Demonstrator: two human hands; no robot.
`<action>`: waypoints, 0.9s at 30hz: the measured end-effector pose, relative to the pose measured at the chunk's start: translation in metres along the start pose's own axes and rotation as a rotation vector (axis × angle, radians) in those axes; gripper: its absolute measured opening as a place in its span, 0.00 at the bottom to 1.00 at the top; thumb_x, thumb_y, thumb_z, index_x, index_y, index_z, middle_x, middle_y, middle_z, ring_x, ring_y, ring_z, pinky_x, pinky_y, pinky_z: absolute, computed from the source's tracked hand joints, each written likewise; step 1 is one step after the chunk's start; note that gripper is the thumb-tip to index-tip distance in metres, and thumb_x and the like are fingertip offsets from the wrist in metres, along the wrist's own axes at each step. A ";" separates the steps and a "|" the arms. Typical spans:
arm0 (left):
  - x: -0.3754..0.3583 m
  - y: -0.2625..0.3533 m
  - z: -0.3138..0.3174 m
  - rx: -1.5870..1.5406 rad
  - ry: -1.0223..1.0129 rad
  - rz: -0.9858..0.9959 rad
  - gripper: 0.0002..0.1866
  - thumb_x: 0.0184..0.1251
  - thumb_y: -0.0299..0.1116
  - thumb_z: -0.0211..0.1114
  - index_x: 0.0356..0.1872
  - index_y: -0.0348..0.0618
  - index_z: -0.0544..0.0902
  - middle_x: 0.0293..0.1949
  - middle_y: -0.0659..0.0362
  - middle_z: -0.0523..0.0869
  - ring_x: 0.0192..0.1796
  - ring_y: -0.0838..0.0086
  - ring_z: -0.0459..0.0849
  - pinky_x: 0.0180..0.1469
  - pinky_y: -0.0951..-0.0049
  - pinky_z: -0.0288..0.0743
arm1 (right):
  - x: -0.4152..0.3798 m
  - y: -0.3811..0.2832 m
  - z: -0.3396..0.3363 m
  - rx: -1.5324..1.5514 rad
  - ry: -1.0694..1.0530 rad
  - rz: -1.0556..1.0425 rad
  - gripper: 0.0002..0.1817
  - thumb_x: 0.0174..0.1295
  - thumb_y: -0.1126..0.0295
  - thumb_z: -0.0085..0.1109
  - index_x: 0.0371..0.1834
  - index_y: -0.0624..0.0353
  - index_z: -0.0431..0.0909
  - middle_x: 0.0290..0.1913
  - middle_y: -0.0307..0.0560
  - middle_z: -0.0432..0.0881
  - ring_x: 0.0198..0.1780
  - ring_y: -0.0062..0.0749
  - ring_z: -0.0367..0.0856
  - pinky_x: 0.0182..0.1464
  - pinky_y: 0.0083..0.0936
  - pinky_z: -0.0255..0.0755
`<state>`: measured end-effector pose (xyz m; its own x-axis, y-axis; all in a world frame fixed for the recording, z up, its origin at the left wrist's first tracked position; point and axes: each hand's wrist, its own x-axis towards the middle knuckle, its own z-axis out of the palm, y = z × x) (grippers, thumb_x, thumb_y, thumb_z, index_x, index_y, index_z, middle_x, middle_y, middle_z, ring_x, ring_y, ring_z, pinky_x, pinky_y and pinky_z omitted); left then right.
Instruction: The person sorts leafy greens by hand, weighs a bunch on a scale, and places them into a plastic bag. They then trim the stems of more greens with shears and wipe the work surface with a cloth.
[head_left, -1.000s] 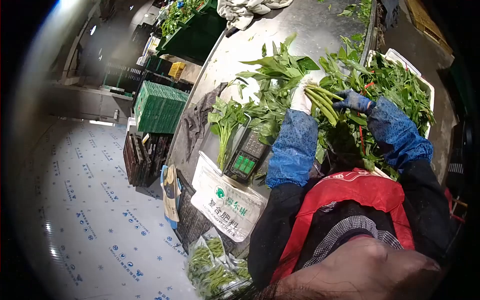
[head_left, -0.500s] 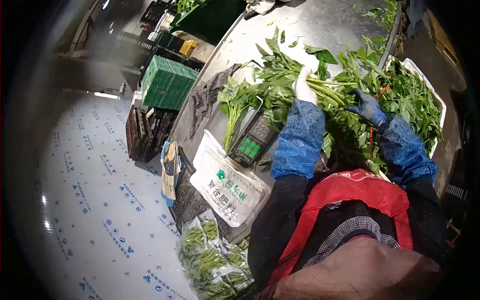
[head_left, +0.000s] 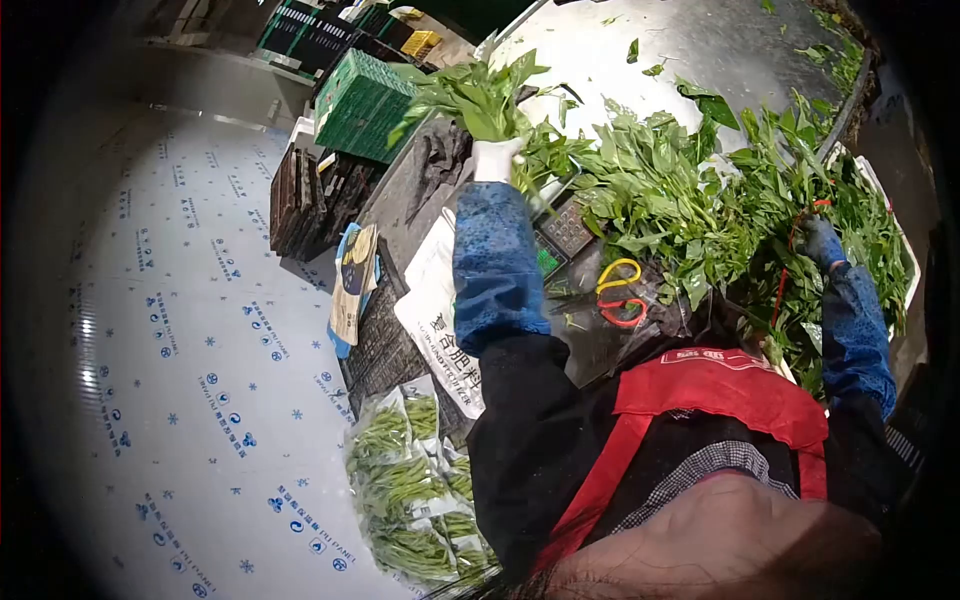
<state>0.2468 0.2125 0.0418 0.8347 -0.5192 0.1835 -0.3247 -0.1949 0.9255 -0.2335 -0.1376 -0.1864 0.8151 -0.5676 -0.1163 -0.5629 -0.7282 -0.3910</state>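
My left hand [head_left: 496,160], in a white glove, is closed around a bunch of leafy greens [head_left: 488,100]. It is raised over the left part of the metal table, and its sleeve partly covers a digital scale [head_left: 574,228] with a green display. At the right, my right hand [head_left: 822,243], in a blue glove, reaches into a heap of leafy greens [head_left: 870,225] close to a red tie. Leaves hide its fingertips. Between my hands lies a pile of loose leafy greens [head_left: 655,190]. Scissors [head_left: 621,292] with yellow and red handles lie just below that pile.
A white printed fertilizer sack [head_left: 432,310] hangs at the table's near left edge. Clear bags of green stalks [head_left: 410,490] stand below it. Green crates [head_left: 365,105] rise on dark stacked crates [head_left: 305,200] to the left. Scattered leaves lie on the metal tabletop [head_left: 590,60].
My left hand has carried its bunch leftward, away from my right hand. My right hand has shifted right and down into the heap. The scissors have come into view.
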 end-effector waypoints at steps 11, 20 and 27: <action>-0.013 -0.074 -0.057 1.399 -0.245 -0.343 0.56 0.33 0.54 0.72 0.66 0.60 0.48 0.57 0.53 0.71 0.58 0.57 0.70 0.63 0.41 0.40 | 0.008 -0.150 0.020 0.153 0.002 -0.198 0.42 0.44 0.55 0.65 0.62 0.58 0.57 0.58 0.60 0.65 0.58 0.52 0.64 0.60 0.36 0.59; -0.024 -0.083 -0.046 1.325 -0.130 -0.351 0.68 0.27 0.46 0.78 0.66 0.45 0.35 0.61 0.48 0.63 0.64 0.59 0.60 0.64 0.44 0.42 | 0.060 -0.238 0.066 -0.031 0.003 -0.028 0.59 0.39 0.46 0.64 0.65 0.72 0.40 0.58 0.71 0.61 0.59 0.57 0.62 0.61 0.36 0.57; -0.054 -0.056 -0.004 0.589 -0.145 0.471 0.29 0.46 0.29 0.67 0.55 0.44 0.71 0.52 0.53 0.74 0.55 0.63 0.70 0.59 0.64 0.60 | 0.100 -0.207 0.061 0.536 -0.118 0.111 0.46 0.38 0.57 0.64 0.62 0.63 0.54 0.40 0.59 0.78 0.44 0.43 0.77 0.46 0.30 0.70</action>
<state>0.2217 0.2551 -0.0183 0.4959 -0.7534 0.4318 -0.8489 -0.3157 0.4240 -0.0269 -0.0204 -0.1724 0.7821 -0.5606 -0.2722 -0.5225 -0.3517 -0.7767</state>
